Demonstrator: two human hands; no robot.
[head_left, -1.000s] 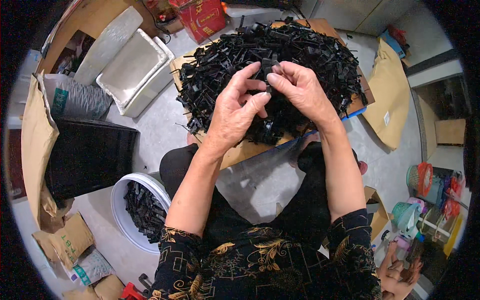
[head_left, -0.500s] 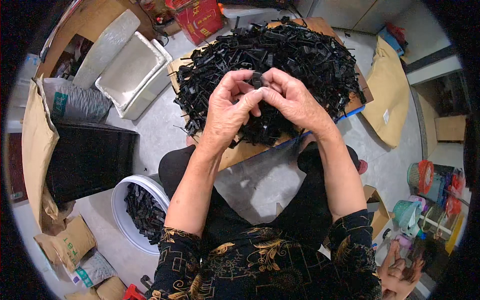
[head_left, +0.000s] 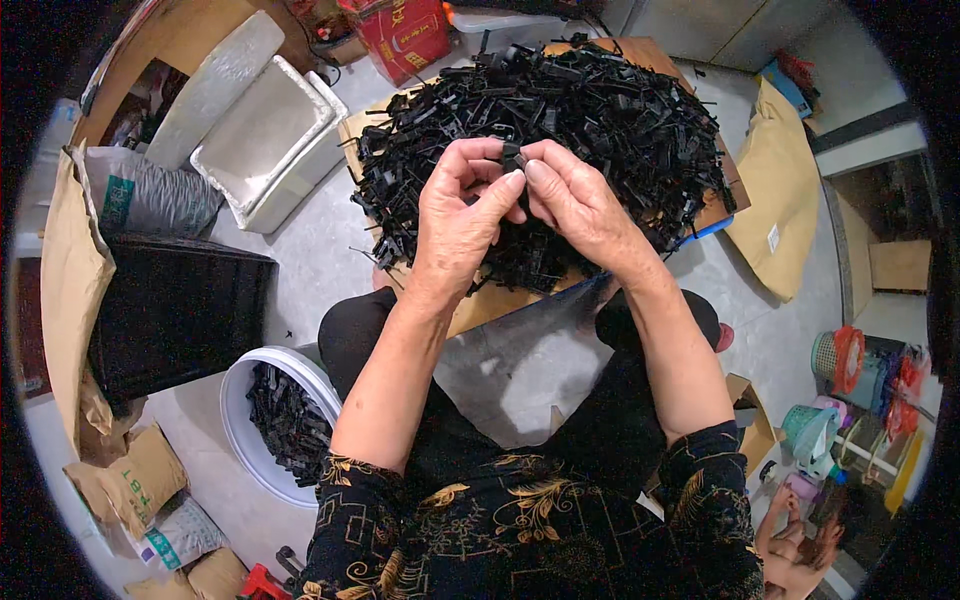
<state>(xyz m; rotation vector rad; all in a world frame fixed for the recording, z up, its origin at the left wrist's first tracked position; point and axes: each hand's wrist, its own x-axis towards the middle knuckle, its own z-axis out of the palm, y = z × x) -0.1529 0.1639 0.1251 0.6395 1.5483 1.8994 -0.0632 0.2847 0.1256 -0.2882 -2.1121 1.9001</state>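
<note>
A small black plastic part (head_left: 512, 156) is held up between my two hands, over the near side of a big heap of black plastic parts (head_left: 620, 120). My left hand (head_left: 455, 225) pinches it between thumb and forefinger, with the other fingers curled in. From the other side, the thumb and fingertips of my right hand (head_left: 585, 215) close on the same piece. Fingers cover much of its shape. The heap lies on a low brown board (head_left: 480, 314) in front of my knees.
By my left knee stands a white bucket (head_left: 232, 400) holding more black pieces. Left of the board are a foam box (head_left: 275, 185) and a large black box (head_left: 180, 315). A paper sack (head_left: 775, 200) leans at the right; another person's hand (head_left: 790, 530) shows lower right.
The black part has turned slightly between my fingertips, and my right thumb has shifted up and tilted. My hands stay at nearly the same place, while the view has moved a little.
</note>
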